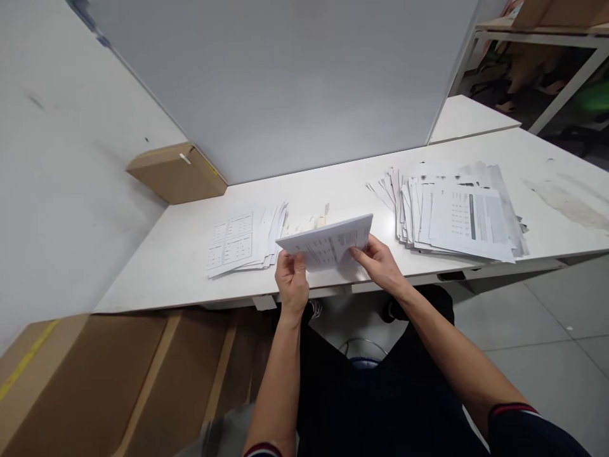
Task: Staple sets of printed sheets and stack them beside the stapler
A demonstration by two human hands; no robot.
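Note:
A thin stack of printed sheets (328, 247) is held up, tilted, over the front edge of the white table. My left hand (292, 279) grips its left end, thumb on the near face. At the right end, my right hand (378, 263) pinches the same sheets, thumb on the printed side; the fingers behind are hidden. To the left lies a loose pile of printed papers (233, 244), slightly fanned. A taller, uneven pile of papers (464, 219) rests to the right, with a printed sheet on top.
The white table (157, 273) runs along a grey upright panel (295, 82). A cardboard box (176, 174) stands at its back left corner. Large cardboard boxes (95, 381) are on the floor at lower left. Another table stands at upper right.

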